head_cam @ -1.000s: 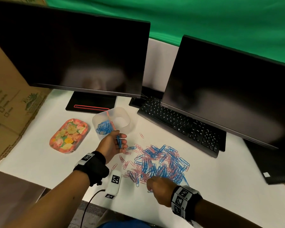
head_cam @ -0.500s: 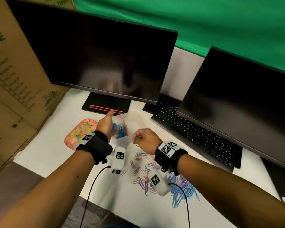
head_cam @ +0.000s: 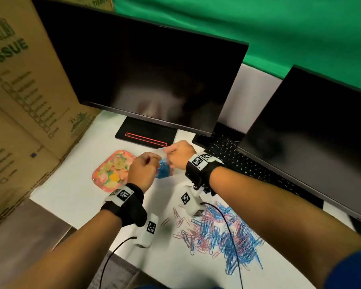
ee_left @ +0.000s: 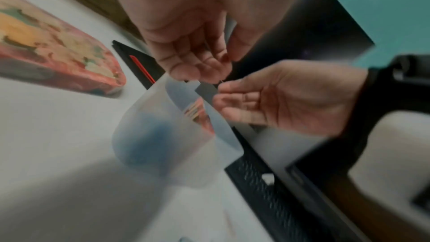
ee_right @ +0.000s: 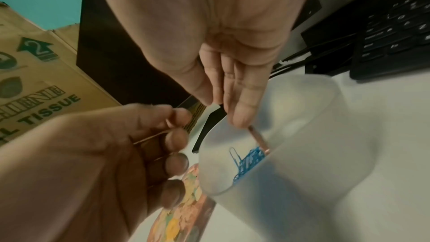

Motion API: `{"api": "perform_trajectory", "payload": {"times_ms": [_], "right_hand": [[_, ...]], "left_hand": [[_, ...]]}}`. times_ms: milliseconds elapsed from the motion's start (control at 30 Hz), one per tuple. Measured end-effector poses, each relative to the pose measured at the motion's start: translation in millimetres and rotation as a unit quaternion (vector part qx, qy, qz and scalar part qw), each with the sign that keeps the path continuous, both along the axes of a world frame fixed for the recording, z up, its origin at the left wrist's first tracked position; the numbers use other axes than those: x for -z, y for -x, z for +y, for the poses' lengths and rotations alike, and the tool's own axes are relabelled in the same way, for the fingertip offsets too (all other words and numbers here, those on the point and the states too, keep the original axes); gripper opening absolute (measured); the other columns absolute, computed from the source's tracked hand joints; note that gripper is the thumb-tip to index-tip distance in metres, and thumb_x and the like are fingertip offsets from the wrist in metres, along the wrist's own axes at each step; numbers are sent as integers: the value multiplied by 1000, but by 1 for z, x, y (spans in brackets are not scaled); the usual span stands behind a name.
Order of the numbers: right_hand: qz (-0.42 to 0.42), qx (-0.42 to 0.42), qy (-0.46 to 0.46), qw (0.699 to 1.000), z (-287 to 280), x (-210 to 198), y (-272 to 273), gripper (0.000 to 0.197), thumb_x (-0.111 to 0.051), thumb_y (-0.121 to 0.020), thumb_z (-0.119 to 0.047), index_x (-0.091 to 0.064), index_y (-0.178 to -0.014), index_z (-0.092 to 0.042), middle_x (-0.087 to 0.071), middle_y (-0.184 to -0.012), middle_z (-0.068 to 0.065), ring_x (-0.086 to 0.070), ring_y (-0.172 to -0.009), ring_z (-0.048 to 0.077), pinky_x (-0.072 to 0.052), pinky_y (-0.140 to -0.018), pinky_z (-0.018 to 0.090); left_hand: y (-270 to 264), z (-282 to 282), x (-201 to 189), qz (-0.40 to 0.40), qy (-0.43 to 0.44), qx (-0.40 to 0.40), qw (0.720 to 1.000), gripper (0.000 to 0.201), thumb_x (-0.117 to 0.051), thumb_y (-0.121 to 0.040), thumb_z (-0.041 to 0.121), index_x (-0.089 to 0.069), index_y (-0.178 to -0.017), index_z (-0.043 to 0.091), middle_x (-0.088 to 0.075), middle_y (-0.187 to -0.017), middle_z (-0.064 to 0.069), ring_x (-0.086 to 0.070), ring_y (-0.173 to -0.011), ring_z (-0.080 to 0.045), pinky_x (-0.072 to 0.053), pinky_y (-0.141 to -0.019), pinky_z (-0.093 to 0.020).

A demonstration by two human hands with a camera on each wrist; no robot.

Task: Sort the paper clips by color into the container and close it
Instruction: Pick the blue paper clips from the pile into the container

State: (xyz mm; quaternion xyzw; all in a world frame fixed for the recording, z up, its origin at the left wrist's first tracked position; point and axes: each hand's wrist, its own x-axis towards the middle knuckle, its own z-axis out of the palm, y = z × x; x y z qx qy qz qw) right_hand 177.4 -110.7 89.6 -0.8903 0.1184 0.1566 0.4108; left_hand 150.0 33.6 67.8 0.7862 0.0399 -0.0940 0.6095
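Observation:
A frosted translucent container (ee_right: 302, 135) stands on the white desk, with blue clips (ee_right: 249, 159) on its left side. Both hands hover over its rim. My left hand (head_cam: 147, 164) has its fingers curled round a few thin paper clips (ee_right: 153, 136). My right hand (ee_right: 223, 102) points straight fingers down into the container. A pink clip (ee_right: 258, 139) hangs just under its fingertips; I cannot tell whether they touch. The mixed blue and pink clip pile (head_cam: 219, 234) lies near me on the right. The floral lid (head_cam: 113, 170) lies left of the container.
Two dark monitors (head_cam: 154, 80) stand behind the container, with a black keyboard (head_cam: 248, 163) under the right one. A cardboard box (head_cam: 19, 101) walls off the left. A wrist cable (head_cam: 227, 226) trails over the clip pile.
My right hand left the clip pile and rose to the container. My left hand moved over the container's left rim. The view swung left.

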Motion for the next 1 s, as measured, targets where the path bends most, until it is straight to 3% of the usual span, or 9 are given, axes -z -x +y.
{"api": "perform_trajectory", "payload": {"times_ms": [67, 167, 233, 367, 533, 667, 733, 867, 1000], "right_hand": [[-38, 34, 20, 999, -15, 3, 14, 25, -53, -78, -6, -75, -79, -18, -72, -81, 7, -70, -83, 31, -60, -74, 44], [-38, 88, 23, 995, -48, 10, 46, 29, -56, -81, -10, -68, -65, -31, -70, -77, -1, -71, -78, 27, -60, -70, 41], [-23, 84, 35, 996, -67, 12, 73, 30, -55, -82, -8, -71, -70, -30, -69, -77, -3, -70, -78, 24, -59, -71, 33], [12, 85, 84, 993, -99, 17, 131, 23, -54, -86, -7, -75, -92, -14, -72, -84, 3, -65, -79, 15, -42, -65, 9], [41, 69, 109, 991, -127, 32, 184, 24, -52, -87, -11, -74, -96, -15, -74, -100, 4, -68, -92, 17, -49, -78, 18], [42, 46, 116, 991, -133, 40, 217, 26, -48, -91, -13, -72, -102, -17, -72, -106, 3, -66, -98, 20, -51, -86, 26], [45, 9, 130, 990, -130, 47, 229, 27, -46, -91, -15, -70, -103, -19, -70, -107, 1, -64, -99, 20, -48, -83, 23], [35, -112, 151, 982, -108, 57, 249, 30, -42, -89, -20, -66, -106, -20, -66, -110, 2, -61, -101, 24, -50, -91, 36], [-2, -235, 154, 960, -68, 64, 256, 31, -44, -92, -22, -60, -119, -19, -61, -118, 7, -55, -110, 28, -45, -93, 38]], "left_hand": [[14, -9, 6, -35, -50, 94, 994, 23, -55, -87, 7, -67, -77, 24, -68, -75, 4, -62, -68, -14, -49, -63, -26], [31, -30, 26, -54, -134, 253, 957, 18, -59, -82, 11, -67, -76, 25, -71, -78, 5, -67, -75, -14, -55, -76, -29], [34, -45, 41, -57, -198, 309, 929, 15, -59, -79, 13, -68, -78, 24, -72, -80, 3, -67, -77, -17, -55, -76, -33], [36, -70, 63, -77, -365, 378, 848, 21, -59, -84, 17, -68, -102, 23, -66, -108, -3, -62, -101, -25, -51, -86, -33], [37, -81, 72, -103, -481, 412, 767, 20, -52, -89, 21, -62, -106, 19, -59, -113, -7, -58, -106, -28, -50, -84, -38], [35, -81, 69, -90, -471, 404, 779, 15, -55, -87, 22, -64, -99, 23, -61, -109, -3, -58, -102, -25, -51, -84, -37], [35, -80, 64, -88, -447, 387, 802, 13, -53, -87, 20, -65, -94, 22, -63, -103, -2, -60, -97, -25, -51, -80, -34], [40, -74, 56, -92, -364, 381, 845, 15, -55, -87, 13, -59, -79, 26, -71, -85, -5, -66, -81, -25, -48, -67, -26], [51, -63, 49, -83, -294, 414, 857, 37, -50, -84, 1, -56, -104, 32, -72, -78, 1, -66, -75, -17, -52, -73, -25]]}}
